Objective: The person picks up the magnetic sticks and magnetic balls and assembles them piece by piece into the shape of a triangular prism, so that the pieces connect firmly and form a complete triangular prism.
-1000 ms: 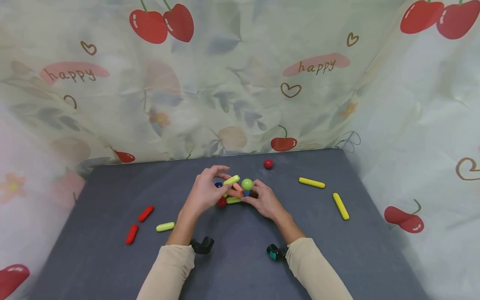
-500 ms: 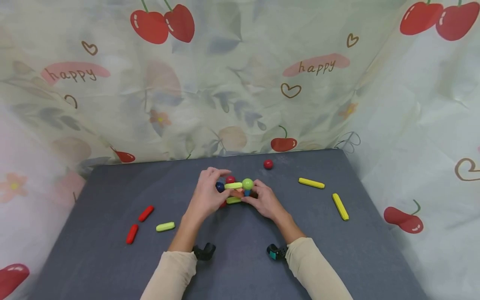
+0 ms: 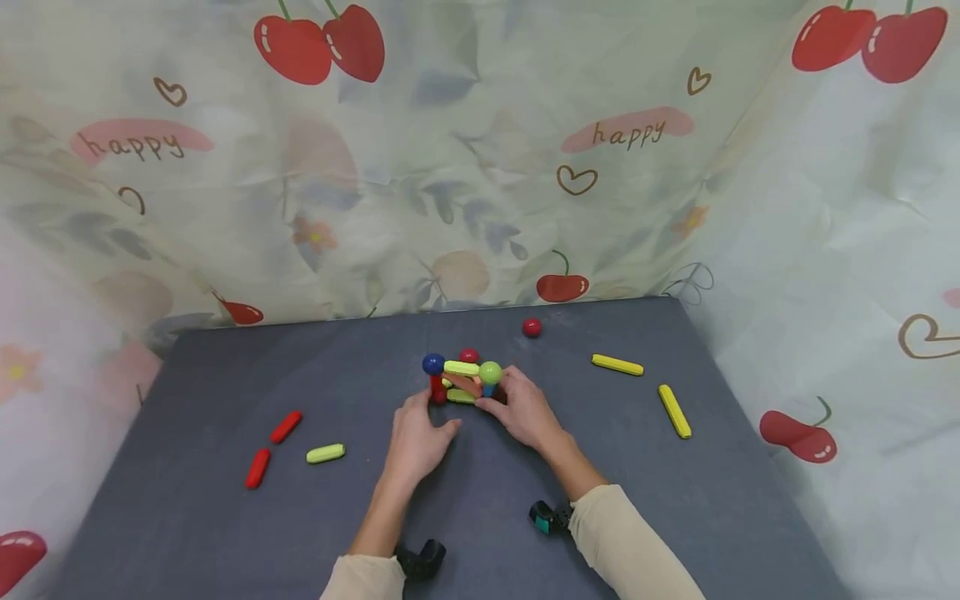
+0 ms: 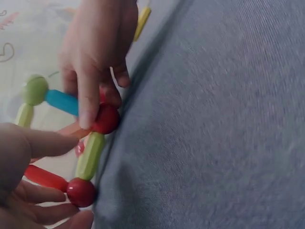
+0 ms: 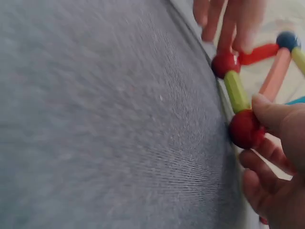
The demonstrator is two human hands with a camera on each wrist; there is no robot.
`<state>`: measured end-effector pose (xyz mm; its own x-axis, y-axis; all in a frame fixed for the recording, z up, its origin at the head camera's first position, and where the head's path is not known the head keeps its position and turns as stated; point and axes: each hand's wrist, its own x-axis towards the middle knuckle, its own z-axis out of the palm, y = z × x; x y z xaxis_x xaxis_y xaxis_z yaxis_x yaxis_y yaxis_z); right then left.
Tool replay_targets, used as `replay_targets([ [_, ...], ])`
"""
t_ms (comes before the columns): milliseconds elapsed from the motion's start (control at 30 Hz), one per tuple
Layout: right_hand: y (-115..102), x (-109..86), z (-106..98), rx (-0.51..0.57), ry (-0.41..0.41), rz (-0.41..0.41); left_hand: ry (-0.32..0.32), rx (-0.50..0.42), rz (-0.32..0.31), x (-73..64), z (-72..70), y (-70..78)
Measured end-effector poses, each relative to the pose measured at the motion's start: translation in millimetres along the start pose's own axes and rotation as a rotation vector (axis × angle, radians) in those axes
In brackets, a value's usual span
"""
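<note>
A small frame of magnetic sticks and balls stands on the dark table. Its upper front edge is a lime stick [image 3: 461, 368] between a blue ball [image 3: 433, 364] and a green ball [image 3: 490, 372]. A red stick [image 4: 47, 177] rises from the lower left red ball [image 4: 81, 192]; a salmon stick [image 5: 275, 76] runs diagonally. My left hand [image 3: 420, 442] has its fingertips right at that lower left ball, thumb spread away. On the other side, my right hand [image 3: 528, 408] pinches the lower right red ball [image 5: 246, 129], below the blue stick [image 4: 63, 102].
Two loose red sticks [image 3: 286, 427] and a lime stick [image 3: 326, 454] lie on the table [image 3: 487, 517] at left. Two yellow sticks [image 3: 617, 365] lie at right, and a loose red ball [image 3: 532, 327] near the back edge. A patterned curtain [image 3: 420, 167] hangs behind.
My left hand has set the lime stick between the blue and green balls, let go of it, and moved down to the lower left red ball. The right hand stays at its corner.
</note>
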<state>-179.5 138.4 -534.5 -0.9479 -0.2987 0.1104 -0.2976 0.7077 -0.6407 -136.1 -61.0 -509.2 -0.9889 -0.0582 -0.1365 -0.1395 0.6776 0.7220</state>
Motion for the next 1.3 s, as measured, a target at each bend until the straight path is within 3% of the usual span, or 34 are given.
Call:
replay_targets([
  [100, -2.2, -5.2, -6.1, 0.042, -0.100, -0.035, -0.023, 0.000, 0.018, 4.7, 0.9, -1.9],
  [167, -2.4, -6.0, -11.5, 0.087, -0.122, -0.043, -0.036, 0.000, 0.035, 8.3, 1.5, -2.8],
  [267, -1.1, -1.6, -16.8, 0.102, -0.066, -0.021, -0.046, 0.017, 0.065, 13.1, 5.2, -3.8],
  [400, 2.4, 5.7, -16.3, 0.002, -0.019, 0.031, -0.042, 0.038, 0.081, 15.0, 11.8, -2.5],
  [600, 3.1, 0.1, -13.7, -0.072, -0.013, 0.124, 0.039, 0.031, 0.050, 15.3, 9.8, -1.8],
  [767, 4.3, -5.4, -17.1, -0.014, -0.039, 0.146, 0.141, 0.082, 0.054, 26.8, 7.6, -7.5],
  [900, 9.9, 7.2, -19.4, 0.045, 0.013, 0.162, 0.197, 0.069, 0.028, 40.5, 7.1, -8.8],
  [1000, 15.8, 22.5, -18.5, 0.001, 0.016, 0.140, 0.185, 0.057, 0.038, 46.3, 4.6, -8.5],
  [1133, 19.9, 37.6, -15.6, -0.054, -0.086, 0.065, 0.126, 0.042, 0.062, 38.4, -11.9, -12.4],
  [1300, 17.2, 41.9, -12.5, -0.073, -0.102, 0.036, 0.054, 0.103, 0.052, 12.2, -60.2, -35.5],
])
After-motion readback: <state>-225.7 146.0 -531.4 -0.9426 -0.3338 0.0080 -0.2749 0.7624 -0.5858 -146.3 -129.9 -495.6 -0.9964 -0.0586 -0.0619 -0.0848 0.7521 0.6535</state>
